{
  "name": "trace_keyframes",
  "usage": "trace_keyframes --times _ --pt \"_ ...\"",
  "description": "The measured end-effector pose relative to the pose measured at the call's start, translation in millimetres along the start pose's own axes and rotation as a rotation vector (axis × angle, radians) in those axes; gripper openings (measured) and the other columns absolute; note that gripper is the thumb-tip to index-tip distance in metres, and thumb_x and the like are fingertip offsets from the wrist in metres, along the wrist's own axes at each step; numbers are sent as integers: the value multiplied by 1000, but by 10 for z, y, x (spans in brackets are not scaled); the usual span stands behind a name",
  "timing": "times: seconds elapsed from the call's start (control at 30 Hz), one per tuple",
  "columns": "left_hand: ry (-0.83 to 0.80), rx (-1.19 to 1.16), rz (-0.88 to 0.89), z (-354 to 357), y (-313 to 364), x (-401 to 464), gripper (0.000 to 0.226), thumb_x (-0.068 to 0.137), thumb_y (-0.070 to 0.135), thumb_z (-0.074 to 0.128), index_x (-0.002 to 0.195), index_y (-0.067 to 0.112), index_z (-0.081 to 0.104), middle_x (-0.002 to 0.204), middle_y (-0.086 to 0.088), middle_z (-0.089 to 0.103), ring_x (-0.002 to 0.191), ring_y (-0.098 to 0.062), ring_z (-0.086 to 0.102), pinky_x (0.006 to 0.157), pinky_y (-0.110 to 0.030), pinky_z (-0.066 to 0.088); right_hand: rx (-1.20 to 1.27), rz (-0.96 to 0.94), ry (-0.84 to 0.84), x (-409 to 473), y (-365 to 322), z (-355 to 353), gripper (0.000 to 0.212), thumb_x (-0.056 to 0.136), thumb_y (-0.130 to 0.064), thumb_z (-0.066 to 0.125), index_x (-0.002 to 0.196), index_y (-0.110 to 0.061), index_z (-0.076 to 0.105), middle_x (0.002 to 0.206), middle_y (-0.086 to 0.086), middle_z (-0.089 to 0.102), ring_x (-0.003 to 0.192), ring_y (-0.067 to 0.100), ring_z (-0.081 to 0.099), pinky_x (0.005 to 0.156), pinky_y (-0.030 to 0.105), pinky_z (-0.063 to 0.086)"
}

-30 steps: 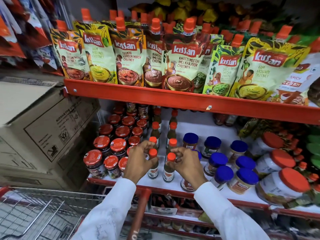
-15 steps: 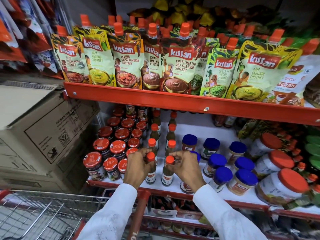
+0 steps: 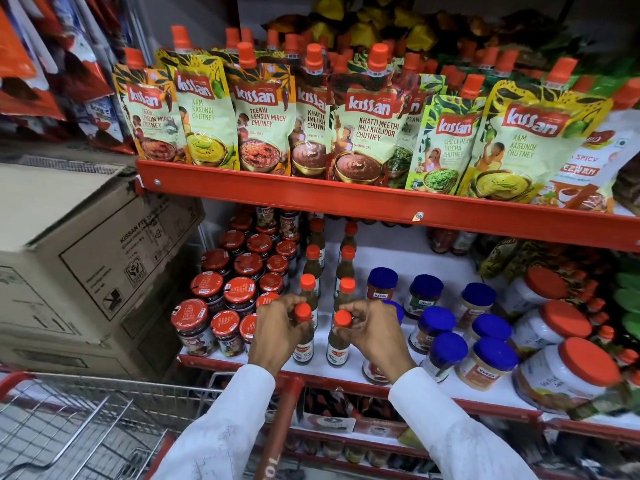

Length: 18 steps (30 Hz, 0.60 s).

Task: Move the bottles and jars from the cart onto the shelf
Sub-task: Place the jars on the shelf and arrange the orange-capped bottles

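Two slim sauce bottles with orange caps stand upright at the front of the white shelf. My left hand grips the left bottle around its neck. My right hand grips the right bottle the same way. Behind them run two rows of like bottles toward the back. The wire cart is at the bottom left; its inside shows no bottles in view.
Red-lidded jars crowd the shelf left of the bottles; blue-lidded jars and big orange-lidded tubs stand to the right. A red upper shelf holds chutney pouches overhead. A cardboard box sits at left.
Both hands have drawn the two front bottles slightly toward the shelf's front edge and set them down; the view has shifted a little downward.
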<state>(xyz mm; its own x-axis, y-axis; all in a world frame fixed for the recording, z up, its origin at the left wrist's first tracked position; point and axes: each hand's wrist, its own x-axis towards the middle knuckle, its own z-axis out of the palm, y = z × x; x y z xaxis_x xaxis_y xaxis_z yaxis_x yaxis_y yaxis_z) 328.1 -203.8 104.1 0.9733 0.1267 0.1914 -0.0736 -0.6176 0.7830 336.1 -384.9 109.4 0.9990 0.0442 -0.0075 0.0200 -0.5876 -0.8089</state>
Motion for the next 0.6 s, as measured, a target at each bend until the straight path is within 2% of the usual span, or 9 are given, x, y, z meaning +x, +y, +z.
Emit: trace_keyframes --times 0.2,0.37,0.5,0.6 --pt "-2 -25 -25 21 9 0 41 71 1 82 110 11 73 101 -4 78 87 -12 70 85 -32 61 -20 -7 4 -21 8 -20 41 68 -5 84 106 -17 74 91 -6 77 78 4 72 80 26 60" --pt "-3 -27 -29 36 12 1 43 71 1 83 111 12 72 102 -4 78 89 -12 71 87 -33 61 -5 4 -16 -37 0 -20 42 70 -5 83 108 -17 73 90 -5 77 79 5 72 78 20 58" --pt "-3 -27 -28 37 29 -6 42 71 1 82 110 11 73 101 -4 78 89 -14 71 87 -35 61 -5 3 -19 -37 -1 -35 41 70 -3 82 107 -18 73 92 -5 77 79 6 72 78 23 59" --pt "5 -20 -28 34 32 -9 40 71 2 83 109 11 73 100 -5 78 89 -16 71 87 -36 61 -15 8 -28 -33 -1 -49 42 70 -4 82 108 -18 72 92 -5 76 79 5 72 75 18 57"
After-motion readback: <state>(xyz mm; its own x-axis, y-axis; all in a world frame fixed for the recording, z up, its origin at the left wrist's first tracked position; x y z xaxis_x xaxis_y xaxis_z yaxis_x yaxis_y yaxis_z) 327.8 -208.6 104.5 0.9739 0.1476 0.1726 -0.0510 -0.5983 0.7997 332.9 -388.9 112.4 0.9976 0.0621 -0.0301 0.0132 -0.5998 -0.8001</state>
